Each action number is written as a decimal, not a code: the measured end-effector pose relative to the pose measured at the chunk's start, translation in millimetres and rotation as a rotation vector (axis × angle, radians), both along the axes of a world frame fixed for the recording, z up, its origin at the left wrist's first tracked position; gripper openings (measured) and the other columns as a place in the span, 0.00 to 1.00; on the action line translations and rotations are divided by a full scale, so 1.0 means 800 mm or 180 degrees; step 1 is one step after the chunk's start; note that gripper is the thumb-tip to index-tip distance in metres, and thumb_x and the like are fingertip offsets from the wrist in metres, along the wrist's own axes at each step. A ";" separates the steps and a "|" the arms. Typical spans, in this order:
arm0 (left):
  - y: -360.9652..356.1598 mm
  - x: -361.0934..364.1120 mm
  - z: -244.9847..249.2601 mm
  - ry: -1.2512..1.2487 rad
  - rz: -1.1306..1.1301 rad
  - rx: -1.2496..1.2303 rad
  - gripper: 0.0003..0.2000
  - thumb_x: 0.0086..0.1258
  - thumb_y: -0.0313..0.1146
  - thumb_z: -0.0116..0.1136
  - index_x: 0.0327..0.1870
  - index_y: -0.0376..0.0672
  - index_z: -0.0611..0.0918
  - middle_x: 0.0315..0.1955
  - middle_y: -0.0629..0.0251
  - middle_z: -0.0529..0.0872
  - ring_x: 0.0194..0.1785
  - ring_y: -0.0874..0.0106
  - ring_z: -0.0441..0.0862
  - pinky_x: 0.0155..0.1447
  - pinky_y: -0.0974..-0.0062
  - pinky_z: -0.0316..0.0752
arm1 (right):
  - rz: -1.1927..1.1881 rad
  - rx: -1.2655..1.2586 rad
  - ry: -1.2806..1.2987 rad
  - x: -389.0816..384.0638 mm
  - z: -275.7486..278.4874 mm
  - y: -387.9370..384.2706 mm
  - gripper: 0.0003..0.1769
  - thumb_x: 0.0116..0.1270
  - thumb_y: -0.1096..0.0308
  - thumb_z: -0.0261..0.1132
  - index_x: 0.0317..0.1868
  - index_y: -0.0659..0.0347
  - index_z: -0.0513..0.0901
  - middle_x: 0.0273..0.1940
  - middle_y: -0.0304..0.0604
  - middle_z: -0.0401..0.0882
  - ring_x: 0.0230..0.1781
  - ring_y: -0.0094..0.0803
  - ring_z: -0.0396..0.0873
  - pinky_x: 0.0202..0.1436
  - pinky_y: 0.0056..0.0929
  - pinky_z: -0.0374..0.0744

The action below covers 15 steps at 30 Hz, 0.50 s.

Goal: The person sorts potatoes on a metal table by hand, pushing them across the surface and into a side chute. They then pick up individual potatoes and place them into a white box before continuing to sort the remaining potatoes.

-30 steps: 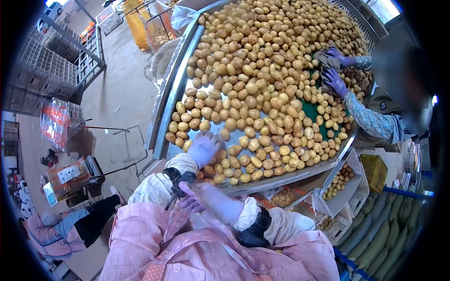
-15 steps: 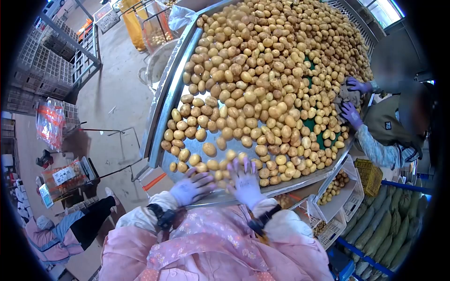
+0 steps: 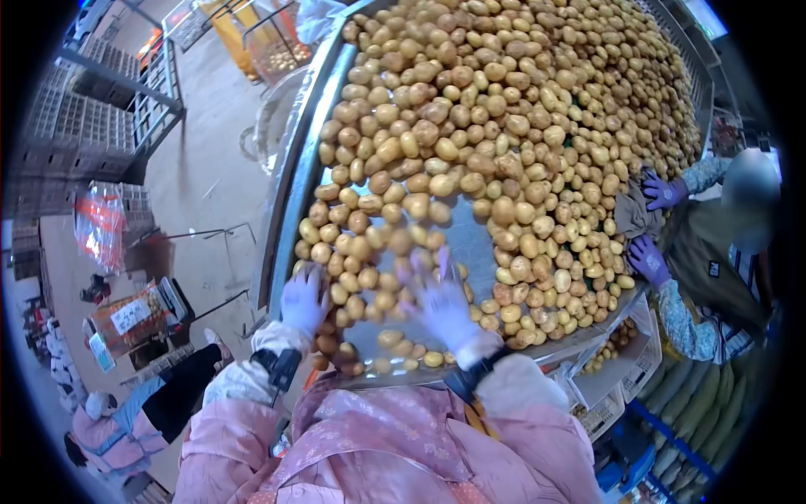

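Many small yellow potatoes [image 3: 470, 109] cover a metal sorting table [image 3: 462, 231]. My left hand [image 3: 304, 301], in a light purple glove, rests at the table's left front edge against the outermost potatoes, with its fingers stretched out. Further right, my right hand [image 3: 442, 309] reaches over the bare metal with spread fingers, slightly blurred. Loose potatoes [image 3: 369, 277] lie between the two hands, some smeared by motion. Several more potatoes [image 3: 407, 347] sit by the front edge, below my right hand. Neither hand grips a potato.
Across the table at right, a co-worker's purple-gloved hands [image 3: 651, 259] are by a grey cloth [image 3: 638, 214]. A white crate [image 3: 617, 357] of potatoes stands below the right edge. Filled green sacks [image 3: 701, 403] lie beyond it. Another person [image 3: 126, 420] is at lower left.
My hands have moved apart, the left one leftward and up, the right one slightly right. Potatoes near the front have shifted left and away, and some now lie at the front edge.
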State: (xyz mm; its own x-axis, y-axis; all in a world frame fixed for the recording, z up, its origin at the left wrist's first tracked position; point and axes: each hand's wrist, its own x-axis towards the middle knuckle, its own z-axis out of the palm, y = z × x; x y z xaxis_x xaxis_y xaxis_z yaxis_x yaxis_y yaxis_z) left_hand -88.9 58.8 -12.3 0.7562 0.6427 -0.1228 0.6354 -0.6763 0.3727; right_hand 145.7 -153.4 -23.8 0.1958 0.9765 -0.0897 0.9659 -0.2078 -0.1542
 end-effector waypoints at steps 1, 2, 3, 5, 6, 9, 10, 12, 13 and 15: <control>-0.008 -0.011 0.002 -0.0027 -0.0176 0.0111 0.17 0.70 0.35 0.64 0.59 0.43 0.82 0.53 0.50 0.85 0.53 0.48 0.85 0.57 0.53 0.82 | 0.0415 -0.0100 0.0407 0.012 0.019 -0.044 0.36 0.68 0.43 0.68 0.76 0.38 0.76 0.79 0.44 0.68 0.81 0.67 0.59 0.83 0.68 0.59; -0.019 -0.016 0.015 0.0168 -0.0161 -0.0266 0.17 0.70 0.35 0.64 0.58 0.43 0.83 0.52 0.51 0.86 0.52 0.48 0.85 0.56 0.53 0.82 | 0.0359 -0.0240 0.0884 0.026 0.038 -0.082 0.36 0.67 0.45 0.70 0.75 0.37 0.77 0.78 0.40 0.69 0.82 0.61 0.59 0.83 0.65 0.59; -0.026 -0.017 0.028 0.0362 -0.0131 -0.0626 0.16 0.71 0.35 0.64 0.58 0.44 0.84 0.50 0.51 0.87 0.50 0.49 0.86 0.55 0.53 0.82 | -0.0221 -0.0553 0.1020 0.047 0.058 -0.114 0.37 0.68 0.45 0.69 0.77 0.38 0.76 0.79 0.43 0.68 0.83 0.62 0.58 0.83 0.65 0.57; -0.042 -0.005 0.038 -0.0244 -0.0454 -0.0953 0.13 0.71 0.36 0.64 0.54 0.45 0.86 0.47 0.54 0.88 0.48 0.50 0.87 0.52 0.53 0.83 | -0.1287 -0.0764 0.0726 0.064 0.065 -0.143 0.39 0.69 0.45 0.69 0.79 0.41 0.74 0.81 0.49 0.64 0.84 0.65 0.54 0.84 0.67 0.53; -0.056 0.009 0.044 -0.0480 -0.0757 -0.0833 0.13 0.72 0.37 0.65 0.54 0.46 0.87 0.45 0.56 0.88 0.48 0.52 0.88 0.53 0.54 0.83 | -0.1769 -0.0675 0.0290 0.062 0.053 -0.152 0.39 0.69 0.46 0.68 0.79 0.43 0.73 0.82 0.52 0.62 0.84 0.67 0.52 0.85 0.68 0.51; -0.087 0.075 0.056 -0.0379 -0.2269 -0.1482 0.20 0.70 0.41 0.66 0.63 0.53 0.85 0.63 0.56 0.84 0.60 0.54 0.85 0.64 0.53 0.80 | -0.2094 -0.0328 -0.0156 0.000 0.039 -0.119 0.40 0.69 0.45 0.68 0.78 0.51 0.73 0.83 0.64 0.56 0.84 0.73 0.49 0.84 0.72 0.47; -0.090 0.066 0.038 -0.0562 -0.2546 -0.1224 0.22 0.70 0.42 0.66 0.65 0.55 0.84 0.64 0.57 0.83 0.63 0.54 0.83 0.66 0.51 0.78 | -0.1787 -0.0044 -0.0107 -0.028 0.047 -0.104 0.39 0.68 0.45 0.70 0.76 0.50 0.76 0.82 0.64 0.58 0.83 0.73 0.52 0.84 0.73 0.48; -0.086 0.026 -0.006 -0.0895 -0.3068 -0.0678 0.25 0.69 0.44 0.68 0.68 0.59 0.84 0.66 0.60 0.81 0.68 0.55 0.80 0.70 0.47 0.75 | -0.0847 -0.0478 0.1044 -0.051 0.062 -0.111 0.37 0.68 0.50 0.71 0.76 0.50 0.76 0.84 0.59 0.57 0.83 0.68 0.54 0.84 0.64 0.56; -0.070 0.012 0.002 -0.0704 -0.2948 -0.0468 0.24 0.68 0.45 0.68 0.67 0.61 0.84 0.65 0.62 0.82 0.68 0.55 0.79 0.70 0.46 0.75 | -0.0347 -0.0370 0.1286 -0.058 0.055 -0.127 0.36 0.69 0.52 0.71 0.76 0.50 0.76 0.84 0.57 0.57 0.83 0.67 0.56 0.83 0.61 0.60; -0.031 -0.025 0.030 -0.0306 -0.2706 -0.0062 0.23 0.67 0.47 0.68 0.66 0.66 0.85 0.63 0.66 0.82 0.68 0.56 0.78 0.71 0.43 0.73 | -0.0650 -0.1381 0.1746 -0.012 0.044 -0.142 0.35 0.70 0.54 0.70 0.76 0.50 0.76 0.84 0.55 0.58 0.82 0.66 0.58 0.81 0.59 0.64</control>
